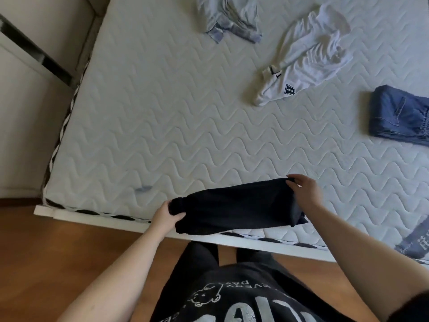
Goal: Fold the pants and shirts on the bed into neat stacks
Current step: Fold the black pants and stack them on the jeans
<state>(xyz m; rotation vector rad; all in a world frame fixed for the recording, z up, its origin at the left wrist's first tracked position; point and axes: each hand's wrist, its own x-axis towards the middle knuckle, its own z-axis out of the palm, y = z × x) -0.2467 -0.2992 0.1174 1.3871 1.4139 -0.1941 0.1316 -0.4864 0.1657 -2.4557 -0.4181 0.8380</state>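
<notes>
Here, your left hand (166,216) and right hand (304,190) each grip one end of the black garment (236,206), holding it over the near edge of the bed (162,126). Folded jeans (399,115) lie at the bed's right side; a white shirt (308,56) and a blue shirt (228,18) lie farther back.

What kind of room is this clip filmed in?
Most likely a home bedroom. A bare quilted mattress on a white frame takes up most of the view, loose clothes such as the white shirt and folded jeans lie on it, and the floor is wood.
</notes>
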